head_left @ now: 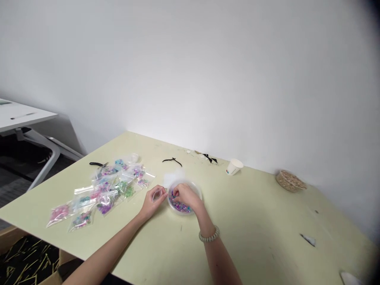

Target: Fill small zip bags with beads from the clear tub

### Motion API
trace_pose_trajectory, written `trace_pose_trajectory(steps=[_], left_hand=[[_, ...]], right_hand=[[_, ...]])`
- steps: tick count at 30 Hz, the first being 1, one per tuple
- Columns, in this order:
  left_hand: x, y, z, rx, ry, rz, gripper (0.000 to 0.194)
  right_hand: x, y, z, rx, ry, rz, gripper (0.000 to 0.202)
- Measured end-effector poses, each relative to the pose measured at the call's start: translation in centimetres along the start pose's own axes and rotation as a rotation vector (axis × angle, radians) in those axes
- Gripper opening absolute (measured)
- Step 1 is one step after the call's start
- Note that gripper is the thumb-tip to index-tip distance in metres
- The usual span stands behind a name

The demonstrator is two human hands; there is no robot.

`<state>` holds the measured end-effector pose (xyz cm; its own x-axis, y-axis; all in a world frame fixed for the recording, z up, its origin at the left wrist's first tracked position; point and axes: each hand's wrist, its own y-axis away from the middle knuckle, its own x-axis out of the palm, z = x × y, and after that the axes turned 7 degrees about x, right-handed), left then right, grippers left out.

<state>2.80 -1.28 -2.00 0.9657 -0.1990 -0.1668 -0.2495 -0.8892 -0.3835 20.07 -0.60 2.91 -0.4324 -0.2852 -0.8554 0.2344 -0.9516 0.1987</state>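
Beads [181, 207] in play on the pale green table [252, 229]!

Across its left side, clear bags [105, 190], plenty of them filled; no finished piece shows. Now the hands: the left [151, 204] curls, thumb to fingertips, any grip too unclear to call; the right [187, 194] dips into the round tub [171, 206], pinching or not, can't tell. Loose beads remain in there! Beyond, a paper cup [234, 167], its tiny coloured mark unreadable.
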Motion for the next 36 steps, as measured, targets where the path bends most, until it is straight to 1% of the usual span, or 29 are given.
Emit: trace_pose_trajectory(steps=[3,9,13,14,16,18,19,20,22,24,27,29,31,32,34,36], left_hand=[[-0.1,0.0,-0.1,0.002,-0.01,0.011,0.024],[-0.1,0.1,-0.2,0.005,-0.019,0.039,0.022],[-0.2,0.2,-0.1,0.019,-0.047,0.05,0.021],[-0.2,0.2,0.0,0.022,-0.055,0.052,0.021],[-0.3,0.2,0.0,0.025,-0.066,0.052,0.02],[-0.3,0.2,-0.1,0.033,-0.081,0.053,0.02],[-0.3,0.1,-0.1,0.038,-0.086,0.053,0.02],[-0.2,0.0,-0.2,0.043,-0.091,0.053,0.02],[-0.2,-0.1,-0.2,0.048,-0.093,0.051,0.02],[-0.3,-0.2,-0.3,0.048,-0.083,0.045,0.02],[-0.4,-0.3,-0.4,0.043,-0.078,0.031,0.02],[-0.4,-0.3,-0.6,0.033,-0.084,0.018,0.021],[-0.5,-0.2,-0.8,0.017,-0.081,0.005,0.024],[-0.5,-0.3,-0.9,0.006,-0.07,-0.002,0.026],[-0.4,-0.3,-1.0,-0.019,-0.032,-0.02,0.028],[-0.3,-0.4,-0.9,-0.041,0.006,-0.041,0.03]], right_hand=[[0.5,-0.4,0.1,0.006,-0.015,-0.001,0.011],[0.6,-0.6,-0.1,-0.002,-0.03,0.009,0.009],[-0.2,-0.2,-0.2,0.0,-0.042,-0.019,0.006],[-0.7,0.0,-0.1,-0.001,-0.047,-0.038,0.006],[-1.7,0.7,0.4,-0.02,-0.1,-0.122,0.008],[-2.4,1.3,1.3,-0.084,-0.245,-0.263,0.007],[-2.4,1.4,1.8,-0.13,-0.313,-0.301,0.006],[-2.3,1.5,2.4,-0.174,-0.362,-0.311,0.005],[-1.5,1.5,3.5,-0.233,-0.389,-0.277,0.004],[-0.5,1.2,4.3,-0.257,-0.379,-0.231,0.006],[0.0,0.9,4.4,-0.272,-0.415,-0.218,0.008],[-0.6,0.9,3.6,-0.244,-0.44,-0.261,0.009],[-1.4,0.9,2.3,-0.154,-0.396,-0.297,0.01],[-1.7,1.0,1.6,-0.092,-0.338,-0.282,0.01],[-1.8,0.9,0.3,0.026,-0.184,-0.199,0.013],[-1.2,0.7,-0.4,0.08,-0.058,-0.113,0.017]])
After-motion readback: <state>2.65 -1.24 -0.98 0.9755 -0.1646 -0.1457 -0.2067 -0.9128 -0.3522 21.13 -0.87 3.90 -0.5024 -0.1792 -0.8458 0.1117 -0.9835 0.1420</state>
